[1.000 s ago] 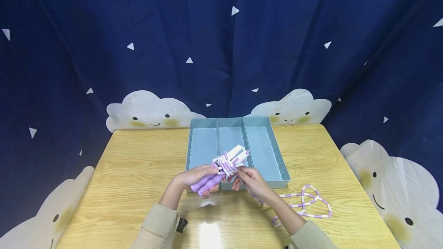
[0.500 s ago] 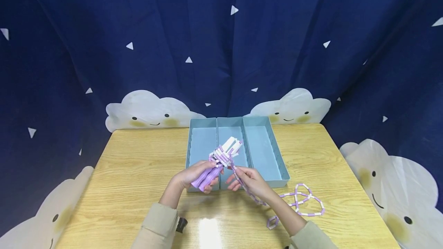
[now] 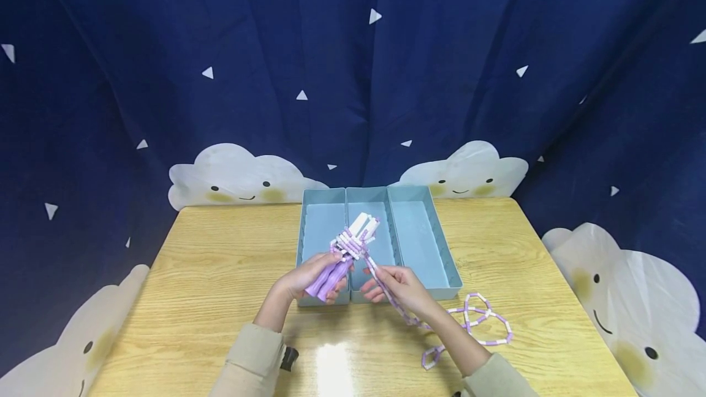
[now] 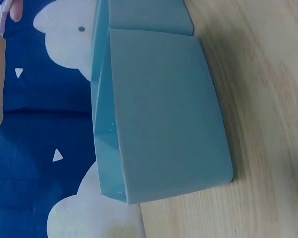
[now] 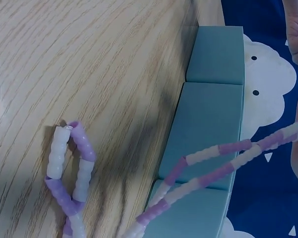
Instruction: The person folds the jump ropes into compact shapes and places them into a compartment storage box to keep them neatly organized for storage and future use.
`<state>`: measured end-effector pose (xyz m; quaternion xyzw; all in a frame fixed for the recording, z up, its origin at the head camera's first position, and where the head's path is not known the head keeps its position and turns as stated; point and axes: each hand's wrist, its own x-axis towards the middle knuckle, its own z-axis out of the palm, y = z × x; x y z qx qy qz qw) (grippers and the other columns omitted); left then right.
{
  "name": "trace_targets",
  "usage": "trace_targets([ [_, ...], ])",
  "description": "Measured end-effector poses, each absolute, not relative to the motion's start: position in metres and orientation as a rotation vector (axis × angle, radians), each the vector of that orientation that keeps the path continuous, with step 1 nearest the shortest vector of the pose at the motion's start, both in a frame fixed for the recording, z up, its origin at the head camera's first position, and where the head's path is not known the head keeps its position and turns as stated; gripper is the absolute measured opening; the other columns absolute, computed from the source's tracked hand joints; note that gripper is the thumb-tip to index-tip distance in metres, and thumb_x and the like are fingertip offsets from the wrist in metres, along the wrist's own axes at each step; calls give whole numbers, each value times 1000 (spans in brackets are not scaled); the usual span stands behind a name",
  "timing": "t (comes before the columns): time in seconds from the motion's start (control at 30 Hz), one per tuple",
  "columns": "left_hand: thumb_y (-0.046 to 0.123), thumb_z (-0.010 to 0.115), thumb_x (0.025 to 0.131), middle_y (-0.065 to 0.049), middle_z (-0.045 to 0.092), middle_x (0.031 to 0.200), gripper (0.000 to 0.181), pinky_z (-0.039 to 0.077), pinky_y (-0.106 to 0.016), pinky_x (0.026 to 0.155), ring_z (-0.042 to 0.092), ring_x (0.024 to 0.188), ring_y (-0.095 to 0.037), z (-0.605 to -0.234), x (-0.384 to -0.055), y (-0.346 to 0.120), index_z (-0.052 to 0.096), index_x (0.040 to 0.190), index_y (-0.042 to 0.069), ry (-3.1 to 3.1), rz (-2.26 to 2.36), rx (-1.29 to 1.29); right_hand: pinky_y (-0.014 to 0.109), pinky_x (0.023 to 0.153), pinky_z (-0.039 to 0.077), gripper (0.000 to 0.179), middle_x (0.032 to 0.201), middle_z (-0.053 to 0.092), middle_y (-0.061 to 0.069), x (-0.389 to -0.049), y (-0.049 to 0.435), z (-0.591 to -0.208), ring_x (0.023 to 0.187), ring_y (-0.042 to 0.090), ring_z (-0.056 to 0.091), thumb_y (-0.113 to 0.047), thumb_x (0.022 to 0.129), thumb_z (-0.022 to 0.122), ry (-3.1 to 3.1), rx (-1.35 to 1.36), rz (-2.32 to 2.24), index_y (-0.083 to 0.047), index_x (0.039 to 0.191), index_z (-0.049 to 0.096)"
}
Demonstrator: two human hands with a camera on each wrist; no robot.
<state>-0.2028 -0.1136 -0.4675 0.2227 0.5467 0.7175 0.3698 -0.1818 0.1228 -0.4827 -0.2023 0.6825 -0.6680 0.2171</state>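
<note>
In the head view, my left hand grips the purple handles of a beaded jump rope. Their white ends point up and away, and purple-and-white beaded cord is wound several times around them. To the right, my right hand pinches the doubled cord running down from the bundle; its other fingers are loosely spread. More beaded cord lies looped on the table under the right forearm. The right wrist view shows a small bead loop and two strands crossing in front of the trays.
Three blue-grey trays stand side by side just beyond the hands, the bundle overlapping the middle one. The wooden table backs onto a dark blue curtain with clouds. A small black piece sits at the left cuff.
The handle bundle has tilted more upright and shifted left. The right hand has drawn away from the windings, leaving a visible stretch of cord between. The cord on the table has slid left.
</note>
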Motion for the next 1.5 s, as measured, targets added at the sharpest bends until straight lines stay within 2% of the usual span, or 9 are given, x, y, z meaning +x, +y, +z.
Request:
trace_targets([
  [0.13,25,22,99,-1,50,66,31,44,-21,45,49,49,-7,-468,-204,-115,47,101,7,1404,1870,540,45,77,52,44,95,62,30,-181,123,-482,86,45,61,-24,98,41,1914,-518,-1849,14,117,50],
  [0.23,29,25,99,0,51,66,32,44,-20,45,49,49,-7,-469,-204,-116,47,101,7,1403,1890,540,48,75,51,44,92,63,29,-181,124,-481,83,44,62,-26,97,42,1923,-500,-1844,14,115,52],
  [0.33,32,26,98,0,50,66,32,44,-20,46,49,50,-7,-470,-205,-118,47,102,8,1398,1909,555,47,72,52,45,89,64,27,-182,125,-481,77,34,66,-26,97,44,1911,-496,-1840,15,112,53],
  [0.5,34,27,98,0,49,66,33,43,-19,46,48,50,-6,-473,-207,-123,46,102,8,1414,1944,515,33,63,56,42,82,65,22,-184,128,-484,64,15,65,-22,96,46,1889,-500,-1843,16,110,54],
  [0.8,36,28,98,-1,49,66,35,43,-19,45,48,49,-8,-477,-210,-121,45,102,5,1479,1935,416,15,44,45,36,74,62,14,-180,125,-474,52,8,54,-21,94,49,1978,-520,-1778,10,109,58],
  [1.03,39,31,97,-3,50,66,40,43,-20,45,48,49,-9,-480,-210,-118,45,103,2,1533,1881,357,15,39,35,35,69,60,8,-177,123,-463,49,8,48,-28,93,50,2103,-566,-1659,2,106,62],
  [1.2,41,36,96,-5,52,67,54,44,-21,44,49,49,-10,-479,-209,-115,41,109,-10,1598,1812,358,15,37,35,28,65,60,7,-178,123,-452,45,7,47,-24,94,50,2194,-654,-1539,0,101,64],
  [1.37,42,37,95,-6,53,66,50,45,-22,43,50,48,-11,-478,-208,-114,48,105,-6,1652,1701,369,15,37,35,24,60,59,7,-179,123,-444,43,13,47,-21,94,50,2230,-739,-1461,-2,92,66],
  [1.5,40,38,95,-5,52,63,47,44,-22,41,47,45,-11,-477,-206,-114,52,102,-5,1673,1596,376,15,36,35,24,58,58,13,-180,123,-441,41,12,45,-19,94,50,2242,-809,-1402,-3,89,66],
])
